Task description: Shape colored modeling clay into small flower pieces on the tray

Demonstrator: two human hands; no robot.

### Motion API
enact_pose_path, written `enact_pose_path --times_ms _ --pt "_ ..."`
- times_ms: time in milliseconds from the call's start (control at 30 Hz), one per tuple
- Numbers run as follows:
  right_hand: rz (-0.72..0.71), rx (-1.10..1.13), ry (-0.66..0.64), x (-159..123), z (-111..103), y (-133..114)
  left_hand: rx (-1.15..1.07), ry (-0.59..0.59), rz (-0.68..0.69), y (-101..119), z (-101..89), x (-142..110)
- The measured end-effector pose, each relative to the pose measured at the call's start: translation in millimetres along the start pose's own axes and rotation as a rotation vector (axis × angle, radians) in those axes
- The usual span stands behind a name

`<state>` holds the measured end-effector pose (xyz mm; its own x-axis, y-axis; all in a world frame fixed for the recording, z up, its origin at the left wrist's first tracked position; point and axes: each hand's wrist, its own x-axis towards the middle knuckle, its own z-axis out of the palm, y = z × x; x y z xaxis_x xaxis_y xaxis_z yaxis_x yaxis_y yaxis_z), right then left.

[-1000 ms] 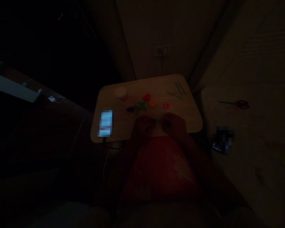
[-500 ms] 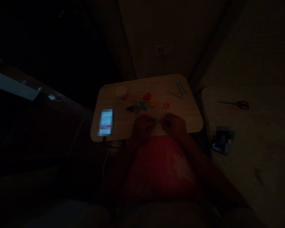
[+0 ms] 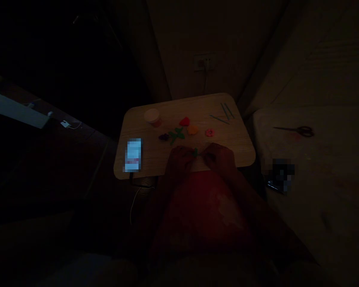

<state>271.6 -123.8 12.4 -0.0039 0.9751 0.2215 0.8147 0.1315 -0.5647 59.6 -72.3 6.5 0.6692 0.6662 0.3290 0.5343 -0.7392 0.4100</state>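
The room is very dark. My left hand point(image 3: 179, 159) and my right hand point(image 3: 219, 158) meet at the near edge of a small wooden table point(image 3: 155, 159). Both pinch a small green piece point(image 3: 195, 152) between their fingertips. Beyond the hands lie small clay shapes: a green leafy one point(image 3: 176, 135), a dark purple one point(image 3: 164, 137), a red one point(image 3: 184, 122), an orange one point(image 3: 193, 130) and a pink ring point(image 3: 210, 132).
A lit phone point(image 3: 133, 154) lies on the table's left side, a small pot point(image 3: 153, 117) behind it, thin green sticks point(image 3: 224, 113) at the back right. On the pale surface to the right lie scissors point(image 3: 299, 130) and a dark object point(image 3: 279, 175). A wall socket point(image 3: 204, 62) is behind.
Both hands stay together at the table's near edge on the green piece, with only slight shifts of the fingers. Nothing else has moved.
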Motion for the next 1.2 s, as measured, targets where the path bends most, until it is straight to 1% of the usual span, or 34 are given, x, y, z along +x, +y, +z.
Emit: enact_pose_path --times_ms 133,300,400,500,567,700,800,933,1033,1200 --pt "0.002 -0.008 -0.021 2.8 -1.6 -0.4 0.004 -0.011 -0.007 0.2 0.0 -0.4" --pt "0.031 -0.068 -0.045 7.9 -4.7 -4.2 -0.007 0.013 0.012 -2.1 2.6 -2.4" --pt "0.033 -0.051 -0.044 6.3 -5.8 -4.7 -0.01 0.021 -0.002 -2.9 3.4 -2.4" --pt "0.006 0.005 0.003 2.6 -5.3 -2.5 -0.012 0.033 -0.013 -1.8 2.4 -1.7" --pt "-0.002 0.001 0.01 0.7 -4.7 -1.2 -0.017 0.04 -0.013 -0.5 1.3 -1.3" --pt "0.003 -0.053 -0.022 -0.6 -4.5 -2.2 -0.029 0.045 -0.028 1.5 -0.4 -0.7" --pt "-0.026 -0.051 -0.025 -1.0 -5.1 -4.1 -0.036 0.051 -0.029 1.8 -0.6 -0.2" --pt "-0.008 -0.069 -0.023 -0.8 -5.3 -5.8 -0.047 0.048 -0.041 1.5 0.0 0.0" --pt "-0.024 -0.058 -0.04 0.1 -5.2 -7.8 -0.048 0.053 -0.049 1.0 0.4 -0.1" --pt "0.005 -0.078 -0.052 0.2 -4.3 -9.6 -0.058 0.073 -0.042 -0.5 0.7 0.0"
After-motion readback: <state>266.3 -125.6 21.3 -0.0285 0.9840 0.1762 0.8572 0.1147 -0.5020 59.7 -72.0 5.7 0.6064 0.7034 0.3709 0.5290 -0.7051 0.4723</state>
